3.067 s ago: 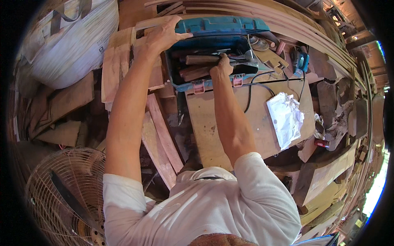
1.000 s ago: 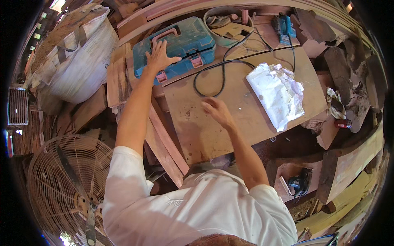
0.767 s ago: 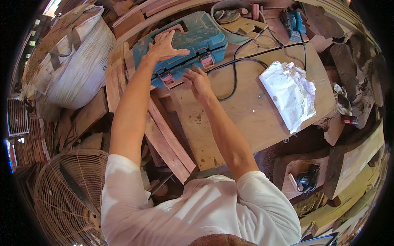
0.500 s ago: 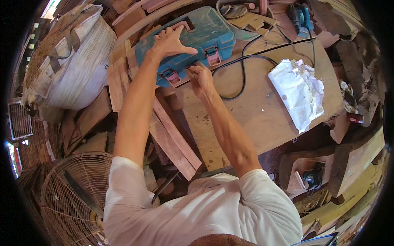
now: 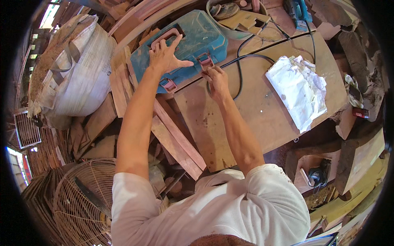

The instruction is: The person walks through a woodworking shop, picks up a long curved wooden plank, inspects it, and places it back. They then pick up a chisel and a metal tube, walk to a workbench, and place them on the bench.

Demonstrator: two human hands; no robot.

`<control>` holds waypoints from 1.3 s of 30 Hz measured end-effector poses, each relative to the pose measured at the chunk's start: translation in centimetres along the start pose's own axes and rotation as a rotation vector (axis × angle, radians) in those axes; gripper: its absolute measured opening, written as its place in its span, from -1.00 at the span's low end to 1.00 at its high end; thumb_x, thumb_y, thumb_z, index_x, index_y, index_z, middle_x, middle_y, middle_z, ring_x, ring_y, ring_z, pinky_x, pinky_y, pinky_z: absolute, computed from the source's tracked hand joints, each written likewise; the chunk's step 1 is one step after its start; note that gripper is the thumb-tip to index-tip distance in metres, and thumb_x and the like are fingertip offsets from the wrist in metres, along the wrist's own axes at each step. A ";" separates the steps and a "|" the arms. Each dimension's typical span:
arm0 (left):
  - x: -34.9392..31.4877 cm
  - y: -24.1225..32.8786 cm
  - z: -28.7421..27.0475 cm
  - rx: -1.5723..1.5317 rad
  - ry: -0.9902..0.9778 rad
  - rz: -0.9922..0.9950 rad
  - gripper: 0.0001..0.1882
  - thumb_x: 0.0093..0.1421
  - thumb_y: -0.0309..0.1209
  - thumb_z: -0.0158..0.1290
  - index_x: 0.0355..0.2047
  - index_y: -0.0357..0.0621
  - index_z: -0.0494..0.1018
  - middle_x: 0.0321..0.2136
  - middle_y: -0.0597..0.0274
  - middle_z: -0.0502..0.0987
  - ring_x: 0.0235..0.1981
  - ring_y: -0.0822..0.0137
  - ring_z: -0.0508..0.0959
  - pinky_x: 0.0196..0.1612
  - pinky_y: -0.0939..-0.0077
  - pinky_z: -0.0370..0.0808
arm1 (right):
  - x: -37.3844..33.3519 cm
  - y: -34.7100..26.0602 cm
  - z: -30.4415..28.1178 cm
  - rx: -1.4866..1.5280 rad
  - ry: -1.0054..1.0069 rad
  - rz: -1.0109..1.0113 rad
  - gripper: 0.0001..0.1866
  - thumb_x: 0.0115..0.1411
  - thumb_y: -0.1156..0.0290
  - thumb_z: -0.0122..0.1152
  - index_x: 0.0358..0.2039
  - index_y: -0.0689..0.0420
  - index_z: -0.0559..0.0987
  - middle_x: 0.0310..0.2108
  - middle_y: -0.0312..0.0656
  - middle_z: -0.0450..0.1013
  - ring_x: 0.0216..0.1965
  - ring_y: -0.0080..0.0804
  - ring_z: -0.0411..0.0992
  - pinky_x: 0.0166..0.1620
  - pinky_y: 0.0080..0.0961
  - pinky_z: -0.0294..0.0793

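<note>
A blue plastic tool case [image 5: 203, 30] with a dusty lid lies at the far left of the wooden board. My left hand [image 5: 165, 57] rests on its lid beside the pinkish carry handle [image 5: 158, 40], fingers and thumb spread. At the case's near side, my right hand [image 5: 217, 83] has its fingers closed at the right latch [image 5: 205, 60], gripping its lower end; the fingertips are partly hidden. The left latch [image 5: 168, 85] sits below my left wrist, untouched.
Black cable [image 5: 241, 78] loops over the board [image 5: 246, 119]. Crumpled white paper [image 5: 297, 92] lies on its right part. A round tub [image 5: 236, 32] stands behind, near a blue power tool [image 5: 298, 16]. A fan [image 5: 82, 201] and a large white sack [image 5: 78, 78] are at left.
My right hand has moved right, from between the two latches to the right latch. My left hand stays spread on the lid. The view has shifted slightly.
</note>
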State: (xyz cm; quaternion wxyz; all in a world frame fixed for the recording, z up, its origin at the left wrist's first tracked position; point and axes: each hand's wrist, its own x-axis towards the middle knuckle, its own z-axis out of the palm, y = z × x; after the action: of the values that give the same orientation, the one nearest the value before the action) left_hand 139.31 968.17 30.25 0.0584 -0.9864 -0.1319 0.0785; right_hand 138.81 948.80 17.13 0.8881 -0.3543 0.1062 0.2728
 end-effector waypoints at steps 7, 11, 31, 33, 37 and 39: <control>-0.2 -0.2 0.4 -0.007 0.044 -0.017 0.32 -0.35 0.54 0.27 0.45 0.55 0.03 0.23 -0.22 0.23 0.30 -0.28 0.22 0.14 -0.30 0.24 | -0.7 -0.4 1.4 -0.142 -0.003 -0.270 -0.76 0.27 0.33 0.36 -0.27 0.24 0.54 -0.27 -0.19 0.55 -0.25 -0.45 0.52 -0.10 -0.48 0.53; 0.0 0.3 0.1 -0.071 -0.005 -0.038 0.38 -0.36 0.54 0.27 0.46 0.39 0.01 0.33 -0.30 0.09 0.35 -0.38 0.10 0.16 -0.51 0.18 | 1.7 0.5 1.2 -0.121 0.052 -0.296 -0.76 0.23 0.32 0.41 -0.37 0.18 0.54 -0.40 -0.26 0.53 -0.39 -0.54 0.48 -0.30 -0.55 0.48; -0.4 4.1 2.9 0.020 0.108 -0.166 0.24 -0.08 0.47 0.18 0.47 0.17 -0.05 0.46 -0.20 -0.11 0.45 -0.33 -0.09 0.22 -0.59 0.09 | -9.5 -4.8 -9.5 -1.127 -0.225 -0.520 -0.63 0.30 0.07 0.25 -0.18 0.16 0.64 -0.34 0.07 0.58 -0.32 0.04 0.56 -0.24 -0.18 0.52; -0.7 5.1 2.0 0.015 0.081 -0.175 0.25 -0.07 0.48 0.16 0.48 0.16 -0.06 0.47 -0.22 -0.14 0.46 -0.33 -0.11 0.22 -0.60 0.08 | -16.0 -7.4 -14.4 -0.956 -0.101 -0.552 -0.69 0.30 0.10 0.26 -0.20 0.10 0.65 -0.31 0.03 0.58 -0.31 0.01 0.56 -0.24 -0.22 0.53; -3.6 7.3 3.3 0.006 0.267 -0.215 0.15 0.05 0.39 0.15 0.44 -0.03 0.01 0.43 -0.29 -0.04 0.44 -0.27 0.00 0.24 -0.60 0.05 | -27.4 -11.0 -28.7 -0.915 0.596 -0.466 -0.81 0.22 0.31 0.35 -0.30 0.17 0.65 -0.51 -0.03 0.55 -0.53 -0.47 0.49 -0.43 -0.42 0.48; -7.7 10.3 7.8 -0.074 0.543 -0.035 0.00 0.13 0.22 0.19 0.38 -0.17 0.15 0.37 -0.34 0.10 0.41 -0.25 0.10 0.32 -0.38 0.10 | -29.2 -13.5 -35.1 -1.066 0.821 -0.276 -0.74 0.18 0.37 0.33 -0.12 0.13 0.63 -0.34 -0.01 0.60 -0.32 -0.23 0.59 -0.21 -0.29 0.55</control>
State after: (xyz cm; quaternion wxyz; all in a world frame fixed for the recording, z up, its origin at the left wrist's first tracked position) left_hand 133.26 956.96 22.28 0.0567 -0.9704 -0.1310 -0.1949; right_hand 122.34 904.60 10.52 0.5071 -0.8278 0.2394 0.0158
